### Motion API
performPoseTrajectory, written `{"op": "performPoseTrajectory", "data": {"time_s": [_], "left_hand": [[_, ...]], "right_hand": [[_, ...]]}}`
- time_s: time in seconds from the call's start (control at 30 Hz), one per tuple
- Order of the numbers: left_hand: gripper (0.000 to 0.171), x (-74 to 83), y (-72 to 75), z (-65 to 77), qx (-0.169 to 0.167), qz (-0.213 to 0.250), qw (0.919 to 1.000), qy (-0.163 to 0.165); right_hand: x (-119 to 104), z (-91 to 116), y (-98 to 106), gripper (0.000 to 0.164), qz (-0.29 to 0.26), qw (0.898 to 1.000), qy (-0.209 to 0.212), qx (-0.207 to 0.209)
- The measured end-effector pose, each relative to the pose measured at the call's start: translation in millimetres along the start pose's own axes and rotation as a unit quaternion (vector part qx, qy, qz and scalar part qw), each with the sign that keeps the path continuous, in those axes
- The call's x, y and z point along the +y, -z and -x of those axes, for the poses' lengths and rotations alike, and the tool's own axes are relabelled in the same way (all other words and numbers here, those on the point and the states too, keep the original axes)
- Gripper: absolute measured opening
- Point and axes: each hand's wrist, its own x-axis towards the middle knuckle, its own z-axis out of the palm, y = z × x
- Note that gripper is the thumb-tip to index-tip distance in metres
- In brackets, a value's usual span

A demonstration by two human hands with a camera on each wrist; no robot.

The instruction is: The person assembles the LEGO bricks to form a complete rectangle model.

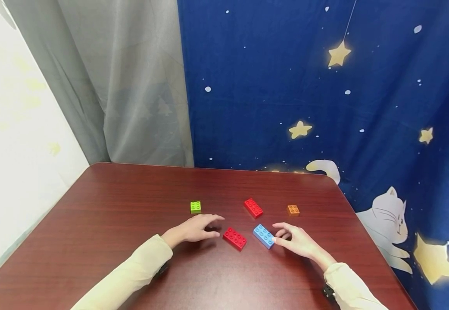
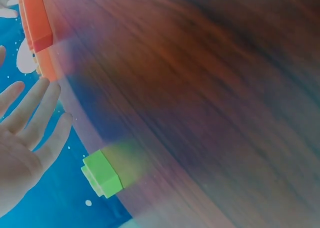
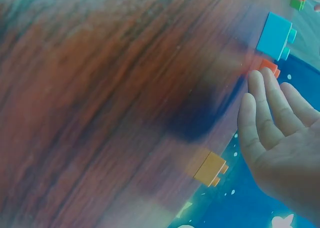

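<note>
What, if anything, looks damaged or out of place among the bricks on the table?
Nothing stands out. The green brick, far red brick, near red brick, blue brick and orange brick lie studs up and apart, at differing angles; no damage shows.

Three eight-stud bricks (image 1: 263,236); two four-stud bricks (image 1: 195,207)

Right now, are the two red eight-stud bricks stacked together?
No: the near red brick and the far red brick lie apart on the tabletop.

Red bricks (image 1: 234,239), a blue brick (image 1: 263,236), a lime brick (image 1: 195,207) and an orange brick (image 1: 293,210) colour a grained maroon table (image 1: 228,280).
</note>
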Motion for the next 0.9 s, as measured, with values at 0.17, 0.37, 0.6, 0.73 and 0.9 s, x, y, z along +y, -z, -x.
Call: {"op": "performPoseTrajectory", "data": {"time_s": [0.17, 0.37, 0.6, 0.73, 0.9], "left_hand": [[0.052, 0.6, -2.5, -4.7, -0.013, 0.011, 0.9997, -0.018], [0.053, 2.3, -6.5, -10.0, -0.030, 0.014, 0.9992, -0.022], [0.051, 5.7, -10.2, -15.0, -0.032, 0.016, 0.9992, -0.019], [0.050, 8.2, -12.3, -17.6, -0.031, 0.018, 0.9992, -0.021], [0.050, 10.2, -16.0, -22.1, -0.031, 0.016, 0.9992, -0.019]], "right_hand": [[0, -2, -3, 0.051, 0.013, 0.999, 0.027, -0.013], [1, -4, -7, 0.054, 0.034, 0.998, 0.058, -0.009], [0, -6, -11, 0.057, 0.046, 0.996, 0.075, 0.002], [1, -7, -14, 0.057, 0.059, 0.995, 0.083, 0.008], [1, -8, -17, 0.055, 0.074, 0.993, 0.087, 0.015]]}}
